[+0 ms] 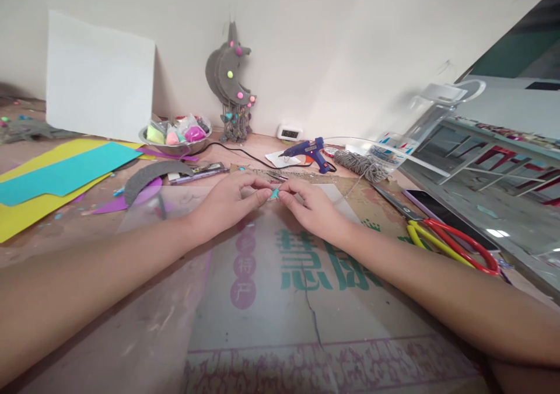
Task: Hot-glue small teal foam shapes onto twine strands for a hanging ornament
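Observation:
A small teal piece [275, 194], too small to make out its exact shape, sits between the fingertips of both hands. My left hand [236, 200] pinches it from the left with thumb and index finger. From the other side, the thumb and index finger of my right hand [310, 206] close on it. Both hands are just above a translucent sheet [266, 318] that lies over printed cardboard [371, 198]. Just beyond the fingers lies a pointed metal tool [277, 176], partly hidden.
Behind are a blue glue gun [308, 150], grey yarn [361, 165], a white clock [289, 132] and a metal bowl [175, 147] of clay packets. Scissors [455, 245] and a phone [450, 216] lie right; teal [74, 172] and yellow sheets [17, 222] left. A grey moon ornament [230, 76] hangs behind.

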Demonstrator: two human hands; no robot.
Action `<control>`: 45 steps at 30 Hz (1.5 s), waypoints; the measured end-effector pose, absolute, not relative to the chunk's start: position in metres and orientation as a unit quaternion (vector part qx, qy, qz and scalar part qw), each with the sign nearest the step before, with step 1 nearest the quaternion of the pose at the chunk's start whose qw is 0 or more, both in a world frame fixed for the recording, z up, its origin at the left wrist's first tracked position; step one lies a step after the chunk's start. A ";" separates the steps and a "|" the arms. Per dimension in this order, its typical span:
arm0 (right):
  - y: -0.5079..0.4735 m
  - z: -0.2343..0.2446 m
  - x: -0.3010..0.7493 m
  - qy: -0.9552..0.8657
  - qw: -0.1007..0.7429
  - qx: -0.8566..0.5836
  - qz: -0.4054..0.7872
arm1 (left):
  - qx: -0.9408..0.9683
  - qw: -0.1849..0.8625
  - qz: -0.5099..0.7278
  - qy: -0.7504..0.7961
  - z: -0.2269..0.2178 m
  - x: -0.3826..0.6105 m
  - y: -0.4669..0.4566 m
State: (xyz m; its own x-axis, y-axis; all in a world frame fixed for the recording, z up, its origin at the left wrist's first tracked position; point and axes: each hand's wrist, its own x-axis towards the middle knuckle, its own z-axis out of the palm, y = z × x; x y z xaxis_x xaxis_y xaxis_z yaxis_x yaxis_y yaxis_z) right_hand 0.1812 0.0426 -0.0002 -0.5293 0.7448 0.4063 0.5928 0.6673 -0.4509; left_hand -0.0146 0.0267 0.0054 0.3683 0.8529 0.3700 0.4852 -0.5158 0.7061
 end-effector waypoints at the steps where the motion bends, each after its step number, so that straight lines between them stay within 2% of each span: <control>1: 0.042 -0.001 0.181 -0.869 0.289 -0.382 0.123 | 0.787 0.244 0.368 0.430 0.005 -0.014 0.027; 19: 0.039 0.000 0.178 -0.899 0.277 -0.329 0.081 | 0.786 0.255 0.343 0.446 0.005 -0.014 0.030; 29: 0.042 -0.001 0.180 -0.887 0.266 -0.360 0.110 | 0.792 0.270 0.359 0.413 0.000 -0.015 0.034; 37: 0.039 0.004 0.179 -0.851 0.313 -0.389 0.163 | 0.798 0.263 0.329 0.431 0.002 -0.014 0.033; 45: 0.041 0.003 0.180 -0.857 0.305 -0.385 0.152 | 0.795 0.285 0.312 0.435 0.007 -0.012 0.029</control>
State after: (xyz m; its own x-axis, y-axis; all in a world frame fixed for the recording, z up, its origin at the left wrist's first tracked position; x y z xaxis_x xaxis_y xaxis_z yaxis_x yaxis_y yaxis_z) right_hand 0.1796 0.0406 0.0028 -0.5165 0.7538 0.4062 0.5683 0.6566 -0.4958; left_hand -0.0121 0.0291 0.0065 0.4277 0.8692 0.2481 0.5144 -0.4597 0.7239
